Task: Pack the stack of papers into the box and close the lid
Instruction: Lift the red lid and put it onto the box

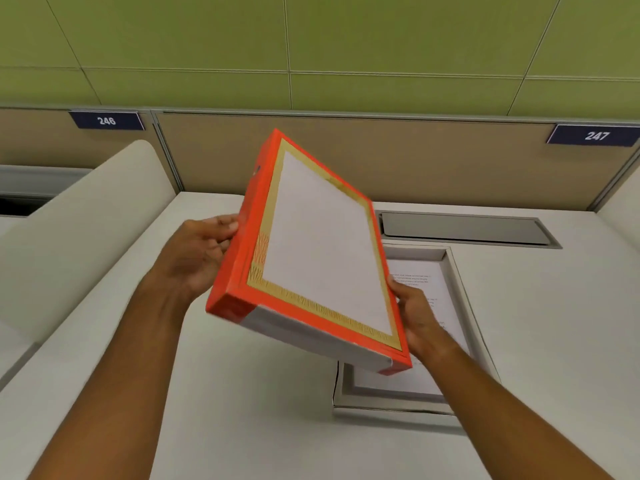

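Lid (322, 251) tilted in the air above the open box (460, 271)
Your left hand (197, 254) and right hand (420, 317) each grip a lid edge; papers (440, 299) lie inside the box on the counter (242, 393)

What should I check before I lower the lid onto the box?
1. Papers are inside the box: ok.
2. Both hands hold the lid, left hand and right hand: ok.
3. Lid level with box: not ok, tilted steeply.
4. Lid lined up over box: not ok, offset to the left.
5. Papers lying flat, no corners sticking up: cannot tell, lid hides part.
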A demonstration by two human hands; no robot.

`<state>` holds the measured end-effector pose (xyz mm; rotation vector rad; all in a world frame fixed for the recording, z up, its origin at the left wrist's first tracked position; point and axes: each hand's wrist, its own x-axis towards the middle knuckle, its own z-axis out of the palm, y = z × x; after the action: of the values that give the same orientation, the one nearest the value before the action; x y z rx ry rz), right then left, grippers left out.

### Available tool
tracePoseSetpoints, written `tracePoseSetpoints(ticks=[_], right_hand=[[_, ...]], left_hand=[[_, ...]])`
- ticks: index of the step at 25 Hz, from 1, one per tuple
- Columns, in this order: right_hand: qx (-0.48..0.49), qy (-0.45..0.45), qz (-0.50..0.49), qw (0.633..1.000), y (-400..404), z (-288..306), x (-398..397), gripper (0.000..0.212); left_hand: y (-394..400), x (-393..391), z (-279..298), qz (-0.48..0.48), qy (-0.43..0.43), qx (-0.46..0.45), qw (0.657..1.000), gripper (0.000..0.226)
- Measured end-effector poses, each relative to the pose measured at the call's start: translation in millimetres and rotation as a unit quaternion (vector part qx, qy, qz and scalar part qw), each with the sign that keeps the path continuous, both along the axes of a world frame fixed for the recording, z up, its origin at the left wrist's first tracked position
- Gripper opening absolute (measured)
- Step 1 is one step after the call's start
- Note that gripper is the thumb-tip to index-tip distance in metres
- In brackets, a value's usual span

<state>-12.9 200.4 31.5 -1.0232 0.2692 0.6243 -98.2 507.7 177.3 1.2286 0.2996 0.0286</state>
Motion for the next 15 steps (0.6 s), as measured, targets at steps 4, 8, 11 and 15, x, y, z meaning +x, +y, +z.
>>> tracePoseSetpoints(ticks=[4, 8, 11, 15], right_hand=[[-0.069, -0.051, -0.069, 0.994, -59.1, 3.6, 9.3, 0.045], [-0.144, -0.087, -0.081, 0.982, -104.6, 7.9, 8.4, 0.032], [-0.208, -0.102, -0.092, 0.968, -133.8, 5.6, 4.3, 0.024], [-0.275, -0.084, -0.092, 0.953, -159.3, -4.6, -0.9, 0.026]], left_hand=[[-13.1, 21.5, -49.9, 0.009, 0.083, 0.051, 0.995, 0.019], [-47.5, 39.3, -94.4, -0.031, 0.161, 0.084, 0.983, 0.039], [-73.3, 44.4, -122.4, -0.049, 0.187, 0.081, 0.978, 0.040], [-102.7, 47.5, -145.8, -0.043, 0.210, 0.100, 0.972, 0.036]])
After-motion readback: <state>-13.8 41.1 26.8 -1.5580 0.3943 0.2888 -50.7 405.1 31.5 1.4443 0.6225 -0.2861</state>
